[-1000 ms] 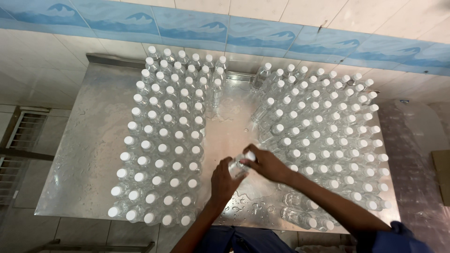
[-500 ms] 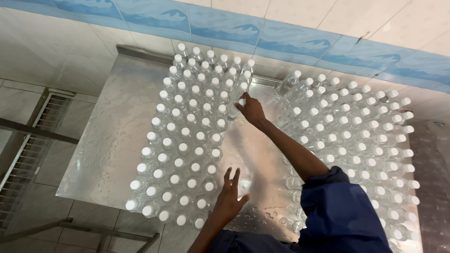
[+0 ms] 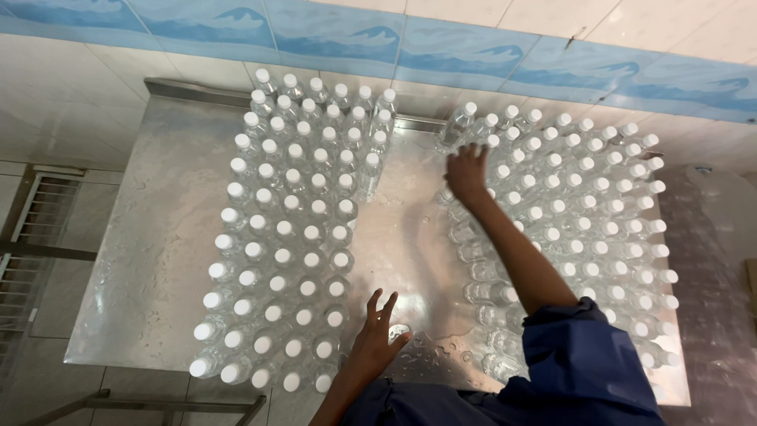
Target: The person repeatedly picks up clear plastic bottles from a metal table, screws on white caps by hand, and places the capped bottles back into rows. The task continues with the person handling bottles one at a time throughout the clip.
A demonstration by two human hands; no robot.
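Head view, looking straight down on a wet stainless steel table (image 3: pixel 150 260) set against a tiled wall with a blue wave-pattern tile band (image 3: pixel 441 47). Two blocks of clear plastic water bottles with white caps stand upright on it: left block (image 3: pixel 292 237) in tidy rows, right block (image 3: pixel 583 221) looser, fanning out toward the right edge. A bare strip of tabletop runs between them, with water droplets near the front edge. Right hand (image 3: pixel 467 173) is stretched out far across the table, arm in a dark blue sleeve (image 3: pixel 583 371), fingers spread over the bottles at the inner far corner of the right block, touching their caps; palm faces down, so I cannot tell whether it's actually gripping one or just resting on top. Left hand (image 3: pixel 377 335) is near the front edge in the gap, open with fingers splayed, grasping nothing; it sits just beside the lower right corner of the left block, with one capped bottle (image 3: pixel 400 331) right at its fingertips. A metal rack frame (image 3: pixel 31 237) sits off the left side of the table.
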